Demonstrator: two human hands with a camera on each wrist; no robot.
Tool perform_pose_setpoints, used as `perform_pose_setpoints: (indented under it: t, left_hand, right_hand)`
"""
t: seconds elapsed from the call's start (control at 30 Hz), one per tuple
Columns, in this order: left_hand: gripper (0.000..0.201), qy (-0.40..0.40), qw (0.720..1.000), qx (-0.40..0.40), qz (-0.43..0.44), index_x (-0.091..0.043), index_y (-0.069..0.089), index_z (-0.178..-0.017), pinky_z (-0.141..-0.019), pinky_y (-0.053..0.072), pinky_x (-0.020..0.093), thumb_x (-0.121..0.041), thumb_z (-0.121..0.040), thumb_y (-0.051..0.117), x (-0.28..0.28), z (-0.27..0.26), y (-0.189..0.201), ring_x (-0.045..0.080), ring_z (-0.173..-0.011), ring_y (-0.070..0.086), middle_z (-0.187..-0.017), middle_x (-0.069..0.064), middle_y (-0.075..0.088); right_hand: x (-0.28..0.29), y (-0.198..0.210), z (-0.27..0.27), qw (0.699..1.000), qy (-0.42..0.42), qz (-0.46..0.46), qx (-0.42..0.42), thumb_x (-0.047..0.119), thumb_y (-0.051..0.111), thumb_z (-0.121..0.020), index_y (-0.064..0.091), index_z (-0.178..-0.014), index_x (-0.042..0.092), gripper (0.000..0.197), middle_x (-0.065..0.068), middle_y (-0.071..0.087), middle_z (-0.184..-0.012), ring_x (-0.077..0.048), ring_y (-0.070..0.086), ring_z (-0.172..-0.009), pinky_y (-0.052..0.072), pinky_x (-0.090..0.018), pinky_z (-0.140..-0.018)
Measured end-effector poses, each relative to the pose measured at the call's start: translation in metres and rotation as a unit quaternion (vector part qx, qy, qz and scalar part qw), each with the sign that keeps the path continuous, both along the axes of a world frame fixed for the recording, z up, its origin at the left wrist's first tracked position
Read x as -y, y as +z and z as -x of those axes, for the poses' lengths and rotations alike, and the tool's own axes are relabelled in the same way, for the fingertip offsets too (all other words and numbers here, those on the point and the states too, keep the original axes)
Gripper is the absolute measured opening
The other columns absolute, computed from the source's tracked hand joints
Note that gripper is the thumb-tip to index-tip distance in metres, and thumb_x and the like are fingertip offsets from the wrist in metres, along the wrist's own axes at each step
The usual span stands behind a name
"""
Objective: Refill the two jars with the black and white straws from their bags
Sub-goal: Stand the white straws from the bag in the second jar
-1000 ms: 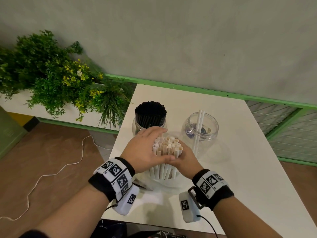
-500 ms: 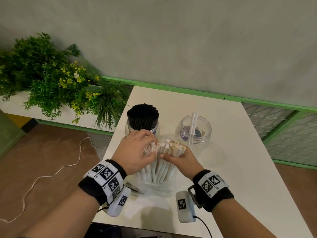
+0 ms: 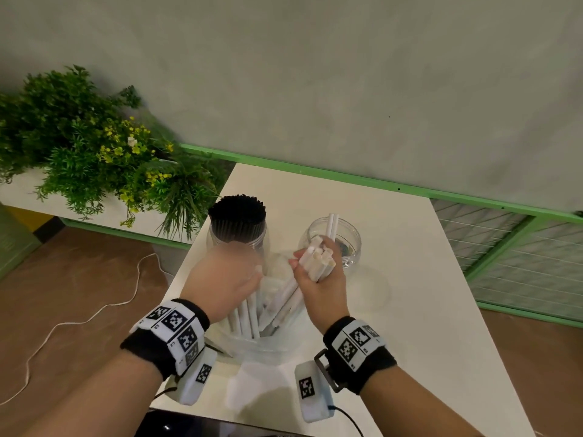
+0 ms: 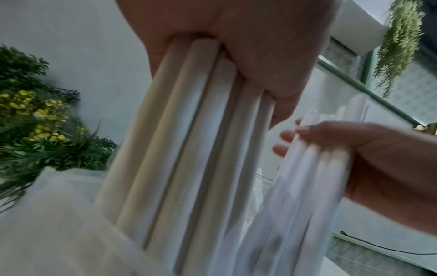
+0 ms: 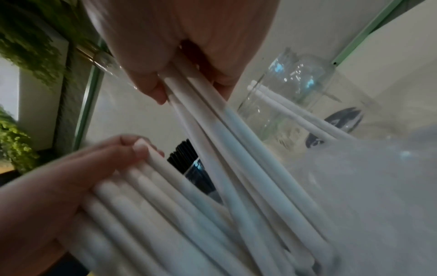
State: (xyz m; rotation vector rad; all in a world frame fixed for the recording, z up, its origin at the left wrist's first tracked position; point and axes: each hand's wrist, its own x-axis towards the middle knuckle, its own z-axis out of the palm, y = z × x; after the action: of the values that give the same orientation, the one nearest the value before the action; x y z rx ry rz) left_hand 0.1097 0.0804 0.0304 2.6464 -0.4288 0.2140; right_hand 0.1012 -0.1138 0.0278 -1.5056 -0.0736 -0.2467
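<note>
My right hand (image 3: 315, 258) grips a bunch of white straws (image 3: 318, 263), lifted out of the clear plastic bag (image 3: 262, 342) and tilted toward the clear jar (image 3: 351, 247). That jar holds two white straws (image 3: 332, 225). My left hand (image 3: 249, 275) holds the other white straws (image 4: 189, 140) upright in the bag. Behind the left hand stands the jar packed with black straws (image 3: 237, 212). In the right wrist view my fingers (image 5: 151, 89) curl round the lifted straws (image 5: 224, 130), and the clear jar (image 5: 295, 89) lies just beyond them.
The white table (image 3: 410, 310) has its left edge close to the left hand and a free stretch to the right of the jars. A planter of green plants (image 3: 94, 159) stands off the table's left side. A green rail (image 3: 347, 179) runs along the wall behind.
My right hand has split a bunch off the white straws and lifted it up and right toward the clear jar. The left hand stays on the straws left in the bag.
</note>
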Motion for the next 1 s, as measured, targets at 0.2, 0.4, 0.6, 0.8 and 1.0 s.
perform_pose_setpoints:
  t: [0.2,0.4,0.6,0.8,1.0]
  left_hand:
    - [0.043,0.019,1.0,-0.022,-0.01,-0.031,0.061,-0.1,-0.082,0.042,0.031,-0.056,-0.082,0.032,0.004,0.0,0.003,0.016,-0.102,0.048,-0.108,-0.014,0.054]
    - [0.044,0.031,0.999,-0.021,-0.02,-0.03,0.062,-0.099,-0.08,0.042,0.03,-0.055,-0.082,0.031,0.009,0.001,0.004,0.016,-0.1,0.048,-0.108,-0.012,0.055]
    - [0.043,0.039,0.999,-0.02,-0.027,-0.031,0.061,-0.1,-0.08,0.044,0.03,-0.055,-0.082,0.03,0.011,0.006,0.006,0.015,-0.1,0.049,-0.109,-0.012,0.055]
    - [0.043,0.048,0.998,-0.033,-0.02,-0.03,0.061,-0.101,-0.086,0.046,0.034,-0.054,-0.082,0.031,0.012,0.007,0.008,0.016,-0.103,0.049,-0.11,-0.011,0.055]
    - [0.038,0.051,0.998,-0.039,-0.02,-0.033,0.059,-0.099,-0.089,0.044,0.035,-0.053,-0.084,0.032,0.01,0.005,0.005,0.015,-0.101,0.049,-0.109,-0.012,0.054]
  right_hand:
    - [0.023,0.043,-0.014,0.996,-0.013,-0.014,0.088,-0.011,0.054,-0.089,0.039,-0.129,0.024,0.055,-0.009,0.063,-0.102,-0.02,0.067,-0.095,0.053,-0.03,-0.087]
    - [0.058,0.102,-0.039,0.982,-0.047,-0.025,0.18,-0.011,0.052,-0.09,0.034,-0.129,0.021,0.054,-0.011,0.06,-0.106,-0.033,0.065,-0.101,0.053,-0.04,-0.09]
    - [0.075,0.106,-0.086,0.978,-0.066,0.02,0.197,-0.012,0.049,-0.09,0.032,-0.131,0.018,0.054,-0.006,0.059,-0.104,-0.028,0.065,-0.099,0.053,-0.03,-0.088]
    - [0.072,0.047,-0.114,0.989,-0.08,0.1,0.078,0.007,0.06,-0.09,0.04,-0.127,0.036,0.051,0.007,0.068,-0.1,0.001,0.063,-0.081,0.049,-0.013,-0.075]
    - [0.069,-0.007,-0.12,0.99,-0.086,0.102,-0.039,0.01,0.068,-0.086,0.052,-0.106,0.03,0.033,0.005,0.069,-0.102,-0.003,0.063,-0.089,0.05,-0.037,-0.095]
